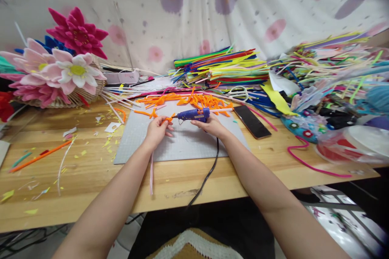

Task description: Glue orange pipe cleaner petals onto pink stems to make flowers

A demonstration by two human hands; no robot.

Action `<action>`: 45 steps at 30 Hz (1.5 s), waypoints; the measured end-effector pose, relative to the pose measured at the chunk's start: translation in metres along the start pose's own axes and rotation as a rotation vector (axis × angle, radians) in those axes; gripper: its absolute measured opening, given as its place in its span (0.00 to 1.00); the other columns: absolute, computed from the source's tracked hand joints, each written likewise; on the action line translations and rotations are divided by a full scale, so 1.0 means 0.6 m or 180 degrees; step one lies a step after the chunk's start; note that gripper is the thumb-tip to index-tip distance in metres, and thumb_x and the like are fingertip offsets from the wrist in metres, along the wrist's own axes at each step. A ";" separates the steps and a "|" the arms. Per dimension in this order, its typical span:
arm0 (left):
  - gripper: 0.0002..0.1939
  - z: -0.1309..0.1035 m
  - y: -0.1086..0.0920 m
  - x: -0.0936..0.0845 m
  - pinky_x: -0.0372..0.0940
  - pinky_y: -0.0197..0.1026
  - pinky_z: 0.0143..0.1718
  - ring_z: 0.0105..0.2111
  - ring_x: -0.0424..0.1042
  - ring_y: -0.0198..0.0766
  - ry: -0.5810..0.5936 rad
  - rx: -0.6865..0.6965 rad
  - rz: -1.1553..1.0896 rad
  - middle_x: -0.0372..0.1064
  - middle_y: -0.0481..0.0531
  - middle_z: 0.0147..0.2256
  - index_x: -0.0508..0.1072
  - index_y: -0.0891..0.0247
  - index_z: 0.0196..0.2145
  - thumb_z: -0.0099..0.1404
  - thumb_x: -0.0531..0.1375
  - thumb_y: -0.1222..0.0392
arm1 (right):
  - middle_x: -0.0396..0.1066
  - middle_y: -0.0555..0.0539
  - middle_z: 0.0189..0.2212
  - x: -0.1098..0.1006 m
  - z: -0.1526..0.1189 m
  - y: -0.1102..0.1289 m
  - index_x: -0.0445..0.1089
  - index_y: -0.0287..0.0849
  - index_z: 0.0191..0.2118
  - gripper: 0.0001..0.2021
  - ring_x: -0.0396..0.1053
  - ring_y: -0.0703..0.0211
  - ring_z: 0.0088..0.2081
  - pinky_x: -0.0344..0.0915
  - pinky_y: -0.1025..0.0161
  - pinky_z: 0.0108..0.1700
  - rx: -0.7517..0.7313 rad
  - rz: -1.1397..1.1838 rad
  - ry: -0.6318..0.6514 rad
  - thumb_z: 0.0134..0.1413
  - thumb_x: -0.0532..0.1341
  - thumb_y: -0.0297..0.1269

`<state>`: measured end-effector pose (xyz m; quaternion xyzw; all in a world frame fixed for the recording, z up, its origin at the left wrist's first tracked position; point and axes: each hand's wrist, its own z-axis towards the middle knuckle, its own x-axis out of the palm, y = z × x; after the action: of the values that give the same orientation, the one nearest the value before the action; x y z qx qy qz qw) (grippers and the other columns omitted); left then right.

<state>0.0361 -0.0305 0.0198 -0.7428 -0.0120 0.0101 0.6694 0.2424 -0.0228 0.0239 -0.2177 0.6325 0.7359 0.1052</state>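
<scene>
My right hand (pixel 209 125) is wrapped around a blue hot glue gun (pixel 191 115), its nozzle pointing left and a clear glue stick (pixel 221 109) poking out the back. Pinched in my left hand (pixel 157 132) is an orange pipe cleaner piece (pixel 169 119), right at the nozzle tip; whether they touch I cannot tell. Both hands are over a grey cutting mat (pixel 182 145). Just behind them lies a heap of bent orange pipe cleaners (pixel 203 100). A black cord (pixel 209 174) runs from the glue gun over the table's front edge.
A phone (pixel 252 122) lies right of the mat, with scissors (pixel 238 93) behind it. Bundled pipe cleaners (pixel 225 66) are stacked at the back. Fuzzy flowers (pixel 77 34) stand at the left. Scraps litter the left tabletop; a plastic tub (pixel 355 143) sits at the right.
</scene>
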 end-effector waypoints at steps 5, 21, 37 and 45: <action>0.03 0.000 0.000 0.001 0.64 0.30 0.14 0.20 0.68 0.29 -0.0013 -0.0012 0.0008 0.66 0.49 0.25 0.65 0.68 0.31 0.56 0.55 0.67 | 0.65 0.51 0.21 0.000 -0.001 0.003 0.70 0.39 0.35 0.21 0.62 0.63 0.25 0.60 0.65 0.28 -0.0019 -0.0016 0.0055 0.38 0.62 0.51; 0.03 -0.001 -0.001 -0.001 0.63 0.30 0.14 0.21 0.68 0.29 0.0042 -0.0053 -0.0117 0.66 0.49 0.26 0.65 0.68 0.31 0.56 0.55 0.68 | 0.65 0.50 0.21 -0.004 -0.003 0.010 0.69 0.39 0.34 0.20 0.62 0.63 0.26 0.59 0.65 0.29 0.0057 0.0013 -0.0001 0.38 0.62 0.51; 0.02 0.000 -0.004 -0.001 0.62 0.29 0.14 0.20 0.67 0.28 0.0080 -0.0248 -0.0358 0.68 0.49 0.25 0.66 0.68 0.29 0.55 0.57 0.68 | 0.62 0.52 0.18 -0.006 -0.006 0.013 0.68 0.40 0.33 0.20 0.59 0.65 0.22 0.58 0.66 0.24 0.0079 0.0125 0.0101 0.37 0.62 0.52; 0.03 -0.002 -0.002 -0.002 0.63 0.29 0.14 0.21 0.67 0.28 0.0132 -0.0198 -0.0380 0.67 0.49 0.26 0.66 0.68 0.29 0.54 0.57 0.68 | 0.64 0.50 0.20 -0.013 0.003 0.005 0.69 0.40 0.30 0.20 0.62 0.62 0.25 0.59 0.65 0.27 0.0185 -0.0018 -0.0405 0.38 0.61 0.53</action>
<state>0.0352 -0.0313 0.0211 -0.7612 -0.0427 -0.0455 0.6455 0.2478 -0.0209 0.0300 -0.1691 0.6450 0.7292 0.1536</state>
